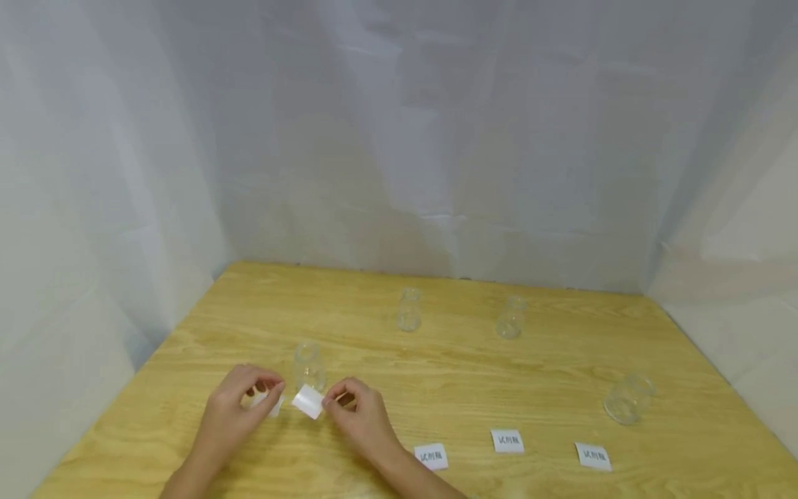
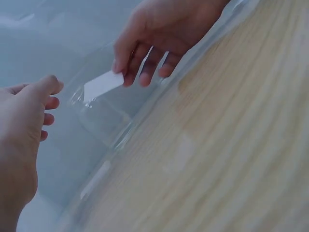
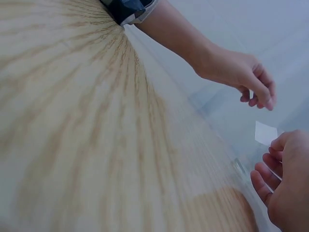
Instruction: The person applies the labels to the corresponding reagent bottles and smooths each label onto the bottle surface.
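My right hand (image 1: pixel 364 416) pinches a small white label (image 1: pixel 308 401) at its edge, between thumb and forefinger. The label is tilted, and its visible face is blank. To its left is my left hand (image 1: pixel 240 402), fingers loosely bent and thumb near the forefinger, apart from the label. No object shows between those fingertips in the left wrist view. Another white piece of paper (image 1: pixel 275 407) lies below the left hand, partly covered by it in the head view. Just beyond the hands stands a clear glass bottle (image 1: pixel 308 364), its lower front overlapped by the label.
Two clear glass bottles stand farther back, one near the middle (image 1: pixel 409 310) and one to its right (image 1: pixel 511 319). Another glass bottle (image 1: pixel 628 400) is at the right. Three printed labels lie along the front: left (image 1: pixel 431 456), middle (image 1: pixel 508 441), right (image 1: pixel 593 456). White sheeting (image 1: pixel 436 138) surrounds the wooden table (image 1: pixel 461 374).
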Available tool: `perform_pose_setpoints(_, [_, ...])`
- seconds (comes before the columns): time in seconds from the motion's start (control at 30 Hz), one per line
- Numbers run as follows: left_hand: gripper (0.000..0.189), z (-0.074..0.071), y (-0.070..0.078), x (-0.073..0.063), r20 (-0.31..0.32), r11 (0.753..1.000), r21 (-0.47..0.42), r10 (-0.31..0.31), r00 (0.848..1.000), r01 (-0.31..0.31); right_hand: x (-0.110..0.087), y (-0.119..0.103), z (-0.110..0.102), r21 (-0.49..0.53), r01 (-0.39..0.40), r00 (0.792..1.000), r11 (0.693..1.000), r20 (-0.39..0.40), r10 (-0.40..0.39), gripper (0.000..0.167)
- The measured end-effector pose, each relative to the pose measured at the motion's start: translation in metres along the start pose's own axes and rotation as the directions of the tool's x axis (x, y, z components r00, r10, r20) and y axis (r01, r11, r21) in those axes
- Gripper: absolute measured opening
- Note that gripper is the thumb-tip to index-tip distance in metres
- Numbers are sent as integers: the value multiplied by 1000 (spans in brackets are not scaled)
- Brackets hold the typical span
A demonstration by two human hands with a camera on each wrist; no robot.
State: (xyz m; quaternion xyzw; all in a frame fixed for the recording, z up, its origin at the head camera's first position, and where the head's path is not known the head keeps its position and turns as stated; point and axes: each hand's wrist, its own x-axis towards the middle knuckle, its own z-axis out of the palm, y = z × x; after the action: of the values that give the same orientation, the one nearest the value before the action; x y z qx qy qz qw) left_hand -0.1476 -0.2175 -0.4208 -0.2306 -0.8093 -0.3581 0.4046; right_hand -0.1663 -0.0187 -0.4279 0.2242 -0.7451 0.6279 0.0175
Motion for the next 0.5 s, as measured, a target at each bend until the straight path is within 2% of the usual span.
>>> perform_pose_setpoints(0.03, [7, 3, 5, 1, -7, 999, -25, 31, 1000, -31, 1, 4, 1, -9, -3, 1000, 1000, -4, 3, 4])
perform_pose_setpoints(0.1, [19, 9, 13, 1, 3, 996, -52, 70, 998, -70, 2, 8, 1, -19, 1, 1000, 1000, -11, -1, 4])
perform_pose_setpoints(0.2, [31, 16, 19, -1, 53, 994, -44, 103, 993, -101, 3, 11, 1, -27, 3, 1000, 1000, -21, -3, 5])
perform_pose_setpoints(0.33, [33, 20, 19, -3, 114, 992, 7, 121, 986, -122, 3, 8, 0, -29, -18, 999, 999, -29, 17, 6])
perform_pose_setpoints(0.5, [29, 21, 17, -5, 127, 988, 26, 147, 981, -152, -1, -14, -3, 10, -43, 999, 999, -6, 43, 4])
